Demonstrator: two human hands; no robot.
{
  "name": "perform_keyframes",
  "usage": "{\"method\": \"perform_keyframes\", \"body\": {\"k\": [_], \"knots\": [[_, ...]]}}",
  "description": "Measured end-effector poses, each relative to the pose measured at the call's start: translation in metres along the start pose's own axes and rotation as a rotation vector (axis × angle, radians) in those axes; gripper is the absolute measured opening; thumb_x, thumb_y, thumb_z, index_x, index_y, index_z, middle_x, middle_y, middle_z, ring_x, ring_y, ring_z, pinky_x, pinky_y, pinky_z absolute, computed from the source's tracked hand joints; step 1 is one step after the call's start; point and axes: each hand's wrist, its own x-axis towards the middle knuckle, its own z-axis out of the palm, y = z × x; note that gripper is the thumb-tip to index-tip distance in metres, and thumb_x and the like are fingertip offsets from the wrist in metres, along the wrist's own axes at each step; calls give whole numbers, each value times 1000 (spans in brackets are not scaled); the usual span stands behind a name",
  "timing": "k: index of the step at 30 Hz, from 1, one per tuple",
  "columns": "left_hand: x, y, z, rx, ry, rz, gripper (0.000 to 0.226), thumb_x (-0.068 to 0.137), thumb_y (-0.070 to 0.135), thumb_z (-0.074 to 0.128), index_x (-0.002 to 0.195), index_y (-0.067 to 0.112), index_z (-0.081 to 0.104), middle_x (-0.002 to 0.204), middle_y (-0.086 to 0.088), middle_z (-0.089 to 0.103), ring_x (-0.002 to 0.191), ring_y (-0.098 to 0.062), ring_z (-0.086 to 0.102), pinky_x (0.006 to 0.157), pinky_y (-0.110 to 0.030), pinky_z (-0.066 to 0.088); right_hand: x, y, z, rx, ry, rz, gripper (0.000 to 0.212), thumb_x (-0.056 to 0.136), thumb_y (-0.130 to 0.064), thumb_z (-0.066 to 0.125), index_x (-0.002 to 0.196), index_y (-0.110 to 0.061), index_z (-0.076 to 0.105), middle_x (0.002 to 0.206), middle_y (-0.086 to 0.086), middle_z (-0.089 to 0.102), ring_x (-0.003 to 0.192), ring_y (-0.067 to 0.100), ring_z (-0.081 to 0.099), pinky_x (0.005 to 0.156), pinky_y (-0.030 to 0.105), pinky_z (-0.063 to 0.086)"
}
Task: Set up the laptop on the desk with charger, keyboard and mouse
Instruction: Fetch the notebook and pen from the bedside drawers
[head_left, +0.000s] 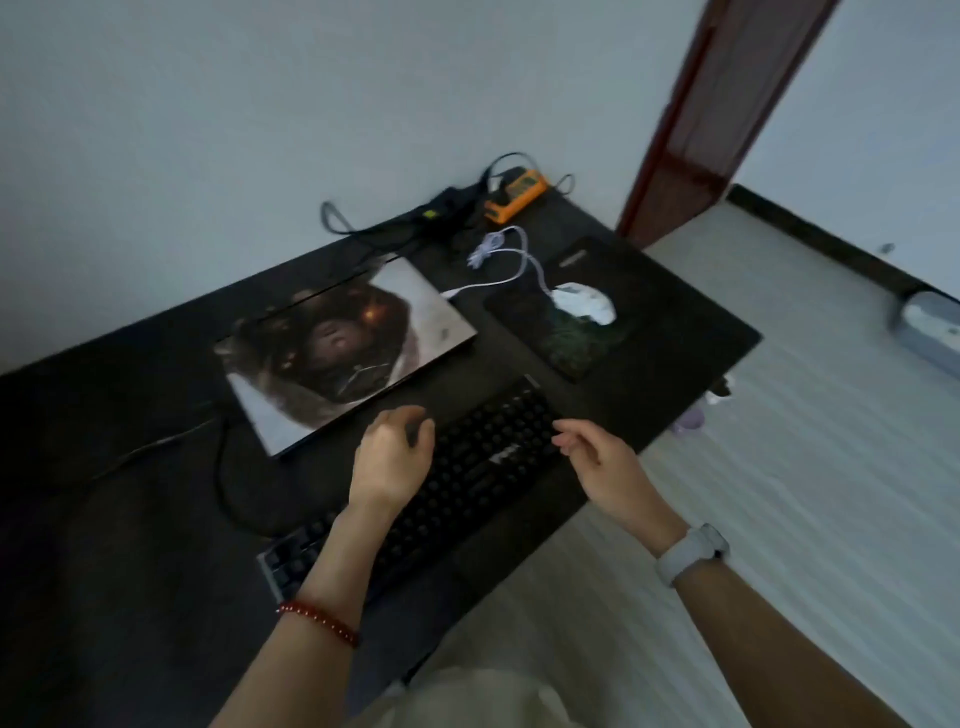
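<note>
A closed laptop (343, 353) with a picture on its lid lies flat on the dark desk (104, 467). In front of it lies a black keyboard (467, 467), set at a slant. My left hand (392, 452) hovers over the keyboard's middle with loosely curled fingers, holding nothing. My right hand (602, 462) is at the keyboard's right end, fingers relaxed, holding nothing. A white mouse (584, 304) sits on a dark mouse pad (571, 332), and its white cable (498, 260) runs to the laptop's right side. A black charger with cables (441, 208) lies at the desk's back.
An orange power strip (517, 195) sits at the back of the desk by the wall. A black cable (223, 467) loops from the keyboard's left end toward the laptop. A brown door frame (691, 130) stands at the right; pale floor lies beyond the desk edge.
</note>
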Motion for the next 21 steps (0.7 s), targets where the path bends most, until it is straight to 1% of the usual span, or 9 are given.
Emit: {"method": "perform_keyframes", "body": {"k": [2,4,6,8,10,14,16,19,21], "knots": [[-8,54,44,-30,-54,74,31,93,25,51,120,12,58,120,-8,60,107,-22,58,82,-21,39,-23,29,-50,12,95,10,28,95,-7,44,119,-13,57,106,2,64,94,19,62,83,19,46],[-25,117,100,-71,-114,138,31,94,24,50,120,11,59,118,-8,62,106,-21,58,80,-19,39,-52,67,-110,43,211,47,26,95,-6,45,116,-9,58,103,5,65,92,17,62,79,12,44],[-48,179,158,-100,-180,198,29,93,22,51,118,9,60,114,-10,64,105,-22,59,80,-21,40,-84,108,-167,60,322,104,25,95,-7,44,115,-7,59,102,6,66,92,18,62,82,21,46],[-75,242,218,-127,-252,278,23,92,17,52,109,7,64,106,-14,67,100,-28,61,78,-23,40,-118,151,-225,74,432,189,25,95,-6,42,114,-8,59,102,6,66,91,20,62,80,27,47],[-96,287,260,-135,-324,344,21,92,13,52,104,4,66,100,-17,68,94,-30,62,72,-22,36,-144,183,-266,89,511,277,26,95,-7,41,113,-9,59,102,5,66,90,22,63,77,26,47],[-125,375,344,-132,-428,473,21,91,13,54,106,3,66,104,-16,68,97,-26,61,72,-15,34,-200,249,-355,125,678,403,29,95,-6,38,115,-9,58,101,6,65,86,23,64,64,20,46],[-132,413,387,-111,-474,527,20,91,14,55,103,3,66,102,-15,68,96,-27,62,72,-13,33,-222,281,-395,161,763,442,29,95,-6,39,115,-9,59,98,6,66,87,22,63,67,19,47],[-137,469,457,-76,-525,590,20,90,14,56,104,4,67,101,-16,68,93,-27,62,72,-12,32,-243,331,-451,197,850,496,28,95,-7,39,115,-9,59,99,7,66,89,24,64,73,25,47],[-142,512,513,-65,-561,630,21,90,17,56,105,7,67,103,-14,68,96,-26,63,80,-18,38,-253,370,-493,193,889,526,28,95,-7,40,115,-9,59,101,9,68,90,23,64,73,25,46]]}}
